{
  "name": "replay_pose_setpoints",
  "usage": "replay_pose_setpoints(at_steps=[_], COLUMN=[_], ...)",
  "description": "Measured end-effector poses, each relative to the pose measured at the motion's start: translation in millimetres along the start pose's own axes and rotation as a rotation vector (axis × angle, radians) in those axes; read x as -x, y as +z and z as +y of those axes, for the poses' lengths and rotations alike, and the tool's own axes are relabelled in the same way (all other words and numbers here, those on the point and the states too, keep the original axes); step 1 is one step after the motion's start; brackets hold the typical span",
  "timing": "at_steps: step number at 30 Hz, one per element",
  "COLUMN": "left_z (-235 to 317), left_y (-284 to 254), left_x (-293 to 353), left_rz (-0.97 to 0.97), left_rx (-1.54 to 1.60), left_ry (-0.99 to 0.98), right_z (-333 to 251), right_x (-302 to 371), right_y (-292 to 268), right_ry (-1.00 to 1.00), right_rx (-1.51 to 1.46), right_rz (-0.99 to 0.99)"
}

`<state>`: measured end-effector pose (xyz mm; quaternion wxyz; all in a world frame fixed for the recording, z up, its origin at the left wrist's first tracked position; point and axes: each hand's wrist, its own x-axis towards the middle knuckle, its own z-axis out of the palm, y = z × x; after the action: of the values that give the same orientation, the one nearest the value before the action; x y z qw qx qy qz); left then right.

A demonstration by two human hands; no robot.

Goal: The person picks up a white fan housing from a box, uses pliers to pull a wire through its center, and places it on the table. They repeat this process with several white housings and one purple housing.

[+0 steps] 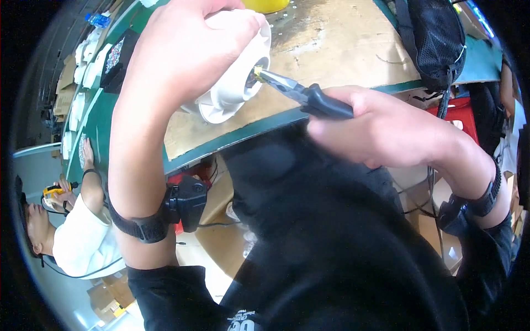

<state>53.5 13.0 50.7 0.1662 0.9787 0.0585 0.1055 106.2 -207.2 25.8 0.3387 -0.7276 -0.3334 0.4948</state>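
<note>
My left hand (193, 47) is wrapped over a white plastic housing (226, 102), round with a flared rim, tilted on its side above the table's near edge. My right hand (375, 127) grips the dark handles of long-nose pliers (292, 91). The tips of the pliers reach into the opening of the housing, touching a small yellow piece (258, 70) there. What lies deeper inside the opening is hidden. The far side of my left fingers is partly cut off by the upper edge.
A worn brown board (342, 44) covers the green-edged table. A black mesh bag (436, 41) lies at the right, and a yellow object (266, 4) at the far edge. A black tray (118, 62) sits at left. A co-worker in a white shirt (83, 243) holds a yellow tool (53, 191).
</note>
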Motion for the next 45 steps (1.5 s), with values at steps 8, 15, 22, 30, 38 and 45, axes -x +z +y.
replay_pose_setpoints(at_steps=[8, 15, 22, 30, 38, 45], left_z=[-4, -1, 1, 2, -2, -15], left_y=[-1, 0, -1, -2, -4, -6], left_x=[-13, -9, 13, -3, 8, -9], left_rz=[-0.085, -0.103, 0.028, 0.015, 0.03, -0.074], left_rx=[0.098, -0.006, 0.033, -0.076, -0.038, 0.013], left_ry=[-0.037, -0.058, -0.03, -0.002, 0.057, 0.04], right_z=[19, 13, 32, 20, 26, 20], right_x=[9, 9, -9, 11, 2, 27], right_y=[22, 22, -5, 23, -11, 15], right_ry=[-0.483, -0.489, 0.059, -0.332, 0.109, -0.266], right_rx=[1.059, 1.248, -0.676, 0.528, -0.686, 0.809], right_rz=[0.59, 0.725, -0.297, 0.404, -0.352, 0.427])
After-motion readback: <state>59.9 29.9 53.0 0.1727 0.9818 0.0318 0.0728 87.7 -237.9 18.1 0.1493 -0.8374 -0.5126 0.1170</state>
